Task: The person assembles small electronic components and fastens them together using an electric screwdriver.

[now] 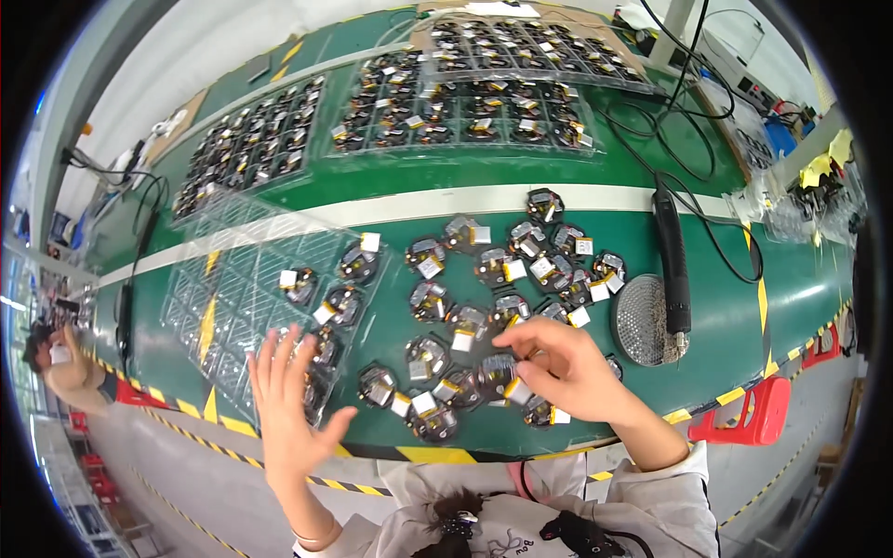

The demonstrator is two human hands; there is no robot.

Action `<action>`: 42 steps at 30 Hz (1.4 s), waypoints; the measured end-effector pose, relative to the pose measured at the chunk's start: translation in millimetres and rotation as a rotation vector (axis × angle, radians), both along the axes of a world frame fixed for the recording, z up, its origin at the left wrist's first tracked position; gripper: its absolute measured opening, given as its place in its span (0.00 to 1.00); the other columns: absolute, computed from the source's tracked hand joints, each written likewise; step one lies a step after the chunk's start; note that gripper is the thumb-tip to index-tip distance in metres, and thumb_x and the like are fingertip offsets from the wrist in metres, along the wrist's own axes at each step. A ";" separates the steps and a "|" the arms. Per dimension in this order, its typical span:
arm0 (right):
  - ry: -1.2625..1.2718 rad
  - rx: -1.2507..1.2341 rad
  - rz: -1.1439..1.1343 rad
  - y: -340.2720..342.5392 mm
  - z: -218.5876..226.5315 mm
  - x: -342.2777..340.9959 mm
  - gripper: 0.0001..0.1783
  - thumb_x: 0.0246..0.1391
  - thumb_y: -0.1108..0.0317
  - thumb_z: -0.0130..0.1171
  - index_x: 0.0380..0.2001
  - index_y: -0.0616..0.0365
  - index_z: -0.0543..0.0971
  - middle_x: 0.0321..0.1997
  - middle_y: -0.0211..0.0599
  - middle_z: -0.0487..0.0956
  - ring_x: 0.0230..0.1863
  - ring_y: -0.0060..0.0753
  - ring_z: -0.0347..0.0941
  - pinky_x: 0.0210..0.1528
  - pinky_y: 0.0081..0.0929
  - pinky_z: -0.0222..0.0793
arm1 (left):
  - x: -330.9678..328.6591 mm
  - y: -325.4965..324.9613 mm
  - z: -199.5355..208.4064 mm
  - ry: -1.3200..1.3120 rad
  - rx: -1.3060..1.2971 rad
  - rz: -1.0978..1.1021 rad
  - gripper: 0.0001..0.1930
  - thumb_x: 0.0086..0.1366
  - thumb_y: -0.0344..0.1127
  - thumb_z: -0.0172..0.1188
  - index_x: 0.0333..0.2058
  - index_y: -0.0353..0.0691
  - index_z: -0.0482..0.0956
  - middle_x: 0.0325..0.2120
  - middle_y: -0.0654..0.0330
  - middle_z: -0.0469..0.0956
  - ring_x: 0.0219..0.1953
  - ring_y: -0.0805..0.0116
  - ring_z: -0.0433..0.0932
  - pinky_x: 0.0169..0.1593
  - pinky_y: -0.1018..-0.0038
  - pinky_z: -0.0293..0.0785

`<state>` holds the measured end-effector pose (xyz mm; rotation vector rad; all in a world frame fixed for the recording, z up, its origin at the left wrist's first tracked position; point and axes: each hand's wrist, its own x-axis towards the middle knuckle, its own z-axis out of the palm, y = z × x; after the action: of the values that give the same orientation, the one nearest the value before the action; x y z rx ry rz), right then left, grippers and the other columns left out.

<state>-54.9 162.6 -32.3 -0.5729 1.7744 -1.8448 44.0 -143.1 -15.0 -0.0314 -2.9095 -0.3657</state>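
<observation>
My left hand [290, 409] is spread wide over the near right edge of a clear plastic tray [233, 298]. Several round black electronic modules, each with a small silver-white battery pouch, sit along that tray's right side; one module [342, 305] shows just beyond my fingertips. My right hand [563, 372] hovers at the near right of a loose group of the same modules. Its thumb and forefinger are bent and apart, close to a module [498, 370]; contact cannot be made out. Another module [427, 358] lies between my hands.
Filled trays [251, 144] of modules stand at the back left, with more trays [465, 116] at the back middle. To the right, a black electric screwdriver [672, 270] with a cable rests by a round metal mesh dish [640, 321]. A red stool [749, 414] stands beyond the table edge.
</observation>
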 end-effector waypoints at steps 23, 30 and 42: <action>0.625 0.262 0.048 -53.0 -3.0 -14.0 0.13 0.51 0.81 0.55 0.42 0.62 0.77 0.43 0.41 0.74 0.39 0.34 0.76 0.42 0.27 0.73 | -10.8 42.3 -20.4 0.065 0.272 -0.177 0.22 0.51 0.21 0.58 0.48 0.37 0.75 0.42 0.54 0.78 0.50 0.55 0.73 0.52 0.62 0.68; 0.634 0.178 -0.096 -30.0 -19.0 -8.5 0.12 0.49 0.83 0.56 0.38 0.61 0.78 0.38 0.40 0.78 0.37 0.35 0.76 0.39 0.26 0.72 | -12.5 50.7 -40.6 0.122 0.170 0.184 0.17 0.51 0.23 0.64 0.41 0.33 0.74 0.31 0.52 0.76 0.40 0.52 0.75 0.45 0.64 0.72; 0.368 -0.001 0.010 -26.3 -0.6 2.1 0.24 0.47 0.83 0.59 0.51 0.63 0.74 0.43 0.39 0.78 0.35 0.28 0.77 0.38 0.25 0.73 | -29.5 97.4 -8.0 0.362 0.598 -0.119 0.07 0.50 0.16 0.65 0.27 0.30 0.76 0.32 0.47 0.81 0.32 0.66 0.81 0.34 0.76 0.79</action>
<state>-52.8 136.3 -32.9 -0.9706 1.9938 -1.8207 14.5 -45.6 -22.9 -0.1591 -2.3463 -1.1038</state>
